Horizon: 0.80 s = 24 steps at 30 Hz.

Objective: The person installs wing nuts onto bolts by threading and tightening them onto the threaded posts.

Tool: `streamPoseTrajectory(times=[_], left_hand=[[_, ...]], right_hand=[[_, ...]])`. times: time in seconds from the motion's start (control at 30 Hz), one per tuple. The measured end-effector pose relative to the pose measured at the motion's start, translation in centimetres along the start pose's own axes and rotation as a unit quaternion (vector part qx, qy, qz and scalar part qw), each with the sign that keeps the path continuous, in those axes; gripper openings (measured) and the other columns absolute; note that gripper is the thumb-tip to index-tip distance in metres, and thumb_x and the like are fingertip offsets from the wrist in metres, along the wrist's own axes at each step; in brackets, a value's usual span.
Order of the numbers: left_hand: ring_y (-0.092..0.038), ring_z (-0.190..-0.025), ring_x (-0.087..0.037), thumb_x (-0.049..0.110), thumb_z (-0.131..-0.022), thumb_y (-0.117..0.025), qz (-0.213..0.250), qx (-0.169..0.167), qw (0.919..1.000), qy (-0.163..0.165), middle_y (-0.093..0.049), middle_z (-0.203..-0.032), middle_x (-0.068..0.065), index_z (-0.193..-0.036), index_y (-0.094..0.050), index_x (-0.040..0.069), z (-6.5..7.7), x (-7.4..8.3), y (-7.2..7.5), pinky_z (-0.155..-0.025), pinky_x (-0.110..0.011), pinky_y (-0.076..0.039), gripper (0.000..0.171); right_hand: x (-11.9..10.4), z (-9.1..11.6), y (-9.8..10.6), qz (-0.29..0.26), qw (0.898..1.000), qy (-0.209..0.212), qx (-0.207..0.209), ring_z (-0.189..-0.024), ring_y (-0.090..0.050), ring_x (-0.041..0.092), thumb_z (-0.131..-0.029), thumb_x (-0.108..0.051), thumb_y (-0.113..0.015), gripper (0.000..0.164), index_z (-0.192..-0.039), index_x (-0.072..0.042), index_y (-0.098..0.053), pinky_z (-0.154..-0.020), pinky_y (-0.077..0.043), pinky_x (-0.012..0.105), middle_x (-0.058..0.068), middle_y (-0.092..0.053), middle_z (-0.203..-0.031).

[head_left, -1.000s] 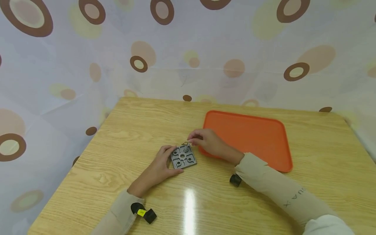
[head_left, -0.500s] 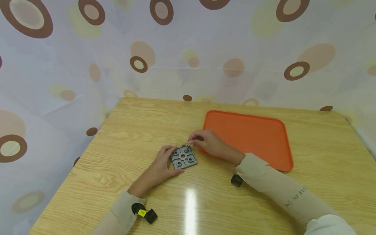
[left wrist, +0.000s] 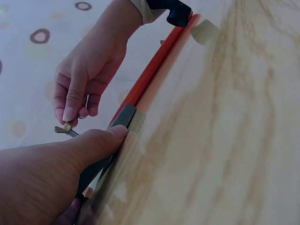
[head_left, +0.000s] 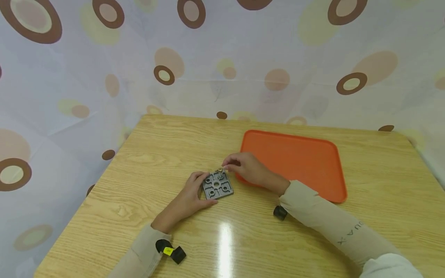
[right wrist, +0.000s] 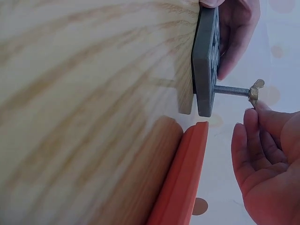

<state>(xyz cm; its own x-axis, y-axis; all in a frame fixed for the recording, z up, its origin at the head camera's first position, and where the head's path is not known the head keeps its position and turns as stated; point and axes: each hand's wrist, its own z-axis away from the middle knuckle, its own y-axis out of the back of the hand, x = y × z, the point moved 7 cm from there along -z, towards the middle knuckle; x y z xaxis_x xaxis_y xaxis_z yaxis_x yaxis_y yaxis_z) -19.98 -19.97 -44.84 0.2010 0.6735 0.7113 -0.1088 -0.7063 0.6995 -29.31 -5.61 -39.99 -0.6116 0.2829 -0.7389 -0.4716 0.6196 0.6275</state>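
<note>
A square grey metal plate [head_left: 217, 189] with ribs and ringed holes lies on the wooden table. My left hand [head_left: 187, 197] grips it, thumb along the near edge and fingers at the far left corner. From the plate's far right corner a threaded bolt [right wrist: 232, 90] stands upright, seen sideways in the right wrist view. A brass wing nut [right wrist: 255, 91] sits near the bolt's free end, well clear of the plate. With thumb and fingertips my right hand [head_left: 248, 168] pinches one wing of this nut; its other fingers are curled below.
An orange tray [head_left: 292, 154] lies right of the plate, partly under my right forearm. The wooden table [head_left: 167, 146] runs back to a patterned cloth [head_left: 215, 58]. A black wrist camera [head_left: 172, 251] is strapped to the left sleeve, another [head_left: 280, 212] to the right.
The wing nut has turned slightly at the right fingertips. Both hands and the plate stay in nearly the same place.
</note>
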Motion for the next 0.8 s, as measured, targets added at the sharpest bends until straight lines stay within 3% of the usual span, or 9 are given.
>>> streamPoseTrajectory(times=[0.47,0.8], left_hand=[[-0.034,-0.122,-0.019,0.04,-0.076,-0.076,0.007,-0.007,1.0,0.002,-0.03,-0.137,-0.006,-0.144,-0.032,0.006,-0.01,-0.18,-0.08,-0.103,-0.038,-0.03,0.088],[-0.032,-0.123,-0.019,0.041,-0.076,-0.075,0.002,-0.004,1.0,-0.004,-0.031,-0.137,-0.006,-0.144,-0.032,0.006,0.08,-0.21,-0.07,-0.102,-0.039,-0.031,0.087]], right_hand=[[0.12,-0.29,0.01,0.003,0.999,-0.012,-0.033,-0.072,-0.056,0.01,-0.09,-0.019,-0.062,0.009,-0.091,-0.013,-0.068,-0.067,-0.048,0.026,0.001,-0.067,-0.086],[-0.23,-0.35,-0.02,0.026,0.999,-0.003,-0.026,-0.075,-0.057,0.007,-0.09,-0.02,-0.062,0.009,-0.09,-0.014,-0.068,-0.069,-0.048,0.025,-0.004,-0.067,-0.087]])
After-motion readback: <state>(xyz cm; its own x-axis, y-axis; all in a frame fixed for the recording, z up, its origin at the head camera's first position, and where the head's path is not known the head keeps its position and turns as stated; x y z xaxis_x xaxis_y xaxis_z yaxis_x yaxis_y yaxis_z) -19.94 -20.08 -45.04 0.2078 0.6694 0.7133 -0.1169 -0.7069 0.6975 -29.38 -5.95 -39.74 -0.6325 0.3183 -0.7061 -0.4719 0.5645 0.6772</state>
